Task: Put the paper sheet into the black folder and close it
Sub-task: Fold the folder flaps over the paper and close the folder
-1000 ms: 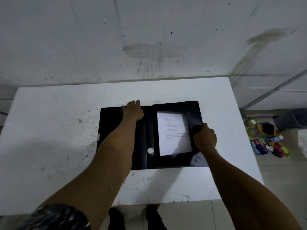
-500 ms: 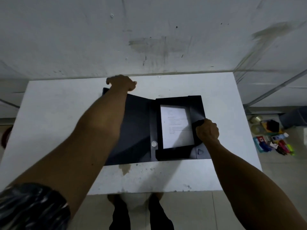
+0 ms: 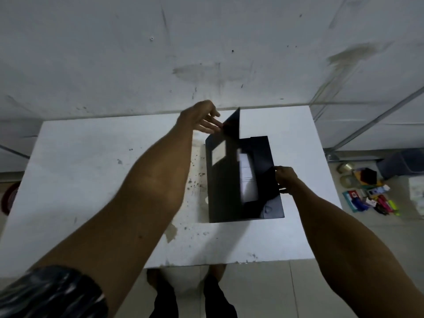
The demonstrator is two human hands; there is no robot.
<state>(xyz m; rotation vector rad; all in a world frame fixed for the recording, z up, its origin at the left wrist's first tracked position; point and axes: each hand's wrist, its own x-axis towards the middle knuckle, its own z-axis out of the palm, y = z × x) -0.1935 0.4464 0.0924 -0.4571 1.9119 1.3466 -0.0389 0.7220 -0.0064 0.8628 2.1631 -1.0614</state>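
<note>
Folder (image 3: 243, 180) lies on our tabletop (image 3: 91, 180), paper (image 3: 249, 180) inside. Its cover stands up on edge. Our left hand (image 3: 202, 118), fingers loose, touches the cover's top; it falls rightward. Our right hand (image 3: 285, 180) pinches the folder's right edge.

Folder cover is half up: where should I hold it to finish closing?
Grip the folder cover at its raised far corner, from the left, where the left hand touches it. It hinges beside the paper sheet, so pushing rightward closes it.
</note>
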